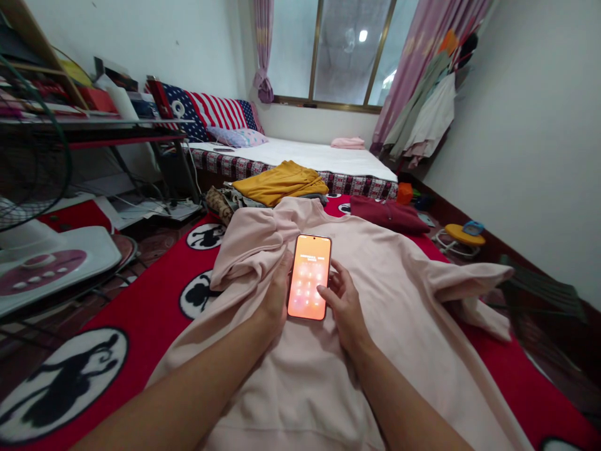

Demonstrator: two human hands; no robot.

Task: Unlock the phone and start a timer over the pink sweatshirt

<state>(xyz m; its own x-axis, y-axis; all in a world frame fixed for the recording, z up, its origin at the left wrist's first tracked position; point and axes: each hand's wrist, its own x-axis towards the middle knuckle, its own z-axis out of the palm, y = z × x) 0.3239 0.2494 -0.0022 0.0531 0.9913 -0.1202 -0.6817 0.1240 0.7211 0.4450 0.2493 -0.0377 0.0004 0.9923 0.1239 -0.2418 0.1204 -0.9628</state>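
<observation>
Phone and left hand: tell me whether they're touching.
Touching. The head view shows the left hand against the left long edge of the lit phone, with no gap between them.

Phone [308,282]: on-screen text too small to read, keypad marks washed out. Left hand [277,294]: most fingers hidden behind the phone. Right hand [346,300]: can't tell if its fingertips touch the phone's back. Left forearm [188,382] and right forearm [404,394] run off the bottom edge. Pink shirt [399,300]: lower end cropped. Red blanket [154,300]: middle under the shirt, sides cropped. Fan [94,244]: cropped left. Window [350,56]: top cropped.
</observation>
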